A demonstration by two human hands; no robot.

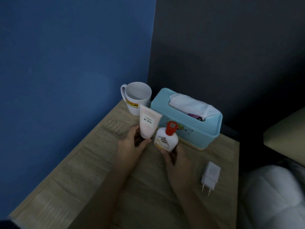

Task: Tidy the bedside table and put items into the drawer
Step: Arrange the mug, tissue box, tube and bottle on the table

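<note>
On the wooden bedside table (92, 171) my left hand (132, 142) grips the cap end of a pale pink cream tube (149, 123), which stands with its flat end up. Beside it my right hand (175, 157) holds a small white bottle with a red cap (166, 138) by its base. A white mug with a yellow label (137, 97) stands behind the tube. A light blue tissue box (189, 118) with a tissue sticking out sits behind the bottle. A white charger plug (210, 176) lies on the table to the right of my right wrist. No drawer is in view.
A blue wall runs along the table's left side and a dark wall stands behind it. A bed with a pillow (287, 134) and white bedding (272, 195) lies to the right of the table. A small purple object (195, 116) lies in the tissue box opening.
</note>
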